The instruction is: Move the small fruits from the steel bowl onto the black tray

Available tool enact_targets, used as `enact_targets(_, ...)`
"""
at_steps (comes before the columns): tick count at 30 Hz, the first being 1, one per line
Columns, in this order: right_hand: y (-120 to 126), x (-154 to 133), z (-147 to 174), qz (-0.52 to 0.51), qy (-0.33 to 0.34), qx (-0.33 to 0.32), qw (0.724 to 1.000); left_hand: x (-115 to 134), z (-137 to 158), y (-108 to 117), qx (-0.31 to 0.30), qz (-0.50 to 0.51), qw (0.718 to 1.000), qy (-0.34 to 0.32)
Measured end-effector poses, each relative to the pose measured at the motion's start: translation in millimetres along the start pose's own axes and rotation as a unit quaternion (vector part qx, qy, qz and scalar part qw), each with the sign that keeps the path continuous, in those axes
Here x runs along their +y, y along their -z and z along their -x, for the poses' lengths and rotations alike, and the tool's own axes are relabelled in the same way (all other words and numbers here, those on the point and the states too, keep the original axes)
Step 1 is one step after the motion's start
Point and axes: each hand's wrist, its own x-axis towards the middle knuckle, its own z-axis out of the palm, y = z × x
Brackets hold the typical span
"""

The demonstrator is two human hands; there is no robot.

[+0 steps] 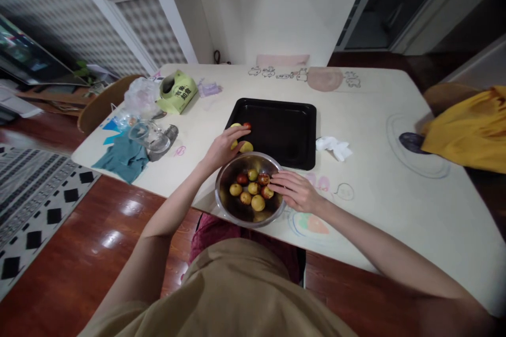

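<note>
A steel bowl (222,210) at the table's near edge holds several small round fruits (258,202), yellow-green to red-brown, which look like fresh jujubes. Beyond it lies a black baking tray (284,131). My left hand (226,146) is over the tray's near left corner, fingers stretched out among a few more jujubes (246,146). A red one touches or nearly touches its fingertips. My right hand (297,191) reaches over the bowl's right rim, fingers extended and slightly apart, their tips at the reddish jujubes inside. Whether they touch the fruit I cannot tell.
Left on the white table (379,210) are a teal cloth (124,158), a clear glass jug (152,137), plastic bags (142,96) and a green box (178,92). A crumpled tissue (334,147) lies right of the tray. Yellow fabric (470,129) hangs over a chair at the right.
</note>
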Motion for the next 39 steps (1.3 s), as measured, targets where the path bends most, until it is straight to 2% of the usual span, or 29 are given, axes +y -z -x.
enact_targets(5,0.8,0.1,-1.9,0.01,0.005,0.001,1.0,-23.3,-37.6,-18.5,-0.081,-0.11,0.988,0.074)
enact_targets(11,1.0,2.5,0.5,0.012,-0.001,-0.009,1.0,-25.9,-72.7,-27.6,-0.178,-0.253,0.943,0.123)
enact_targets(14,0.5,3.9,2.1,0.012,-0.001,-0.011,1.0,-28.5,-81.2,-32.5,-0.192,-0.277,0.934,0.121)
enact_targets(18,1.1,3.7,1.1,0.017,0.006,-0.009,1.0,-31.7,-81.4,-36.6,-0.17,-0.243,0.951,0.093)
enact_targets(22,-0.6,2.6,0.4,0.013,0.007,0.009,1.0,-24.0,-62.1,-26.1,-0.092,-0.161,0.98,0.077)
enact_targets(27,-3.9,2.9,1.8,0.006,-0.002,0.021,1.0,12.8,-3.2,6.6,0.025,-0.01,0.999,0.021)
enact_targets(30,-2.5,3.0,1.0,0.004,0.003,0.023,1.0,41.2,35.7,20.7,-0.02,0.057,0.998,0.017)
enact_targets(33,0.3,2.8,-0.3,0.007,-0.003,0.008,1.0,59.2,64.2,22.8,-0.067,0.075,0.994,0.03)
enact_targets(36,2.5,2.5,-1.3,0.01,-0.006,-0.002,1.0,63.6,80.5,16.3,-0.09,0.074,0.993,0.026)
enact_targets(39,3.4,2.2,-1.7,0.013,-0.001,0.002,1.0,61.3,88.6,8.0,-0.087,0.069,0.994,0.019)
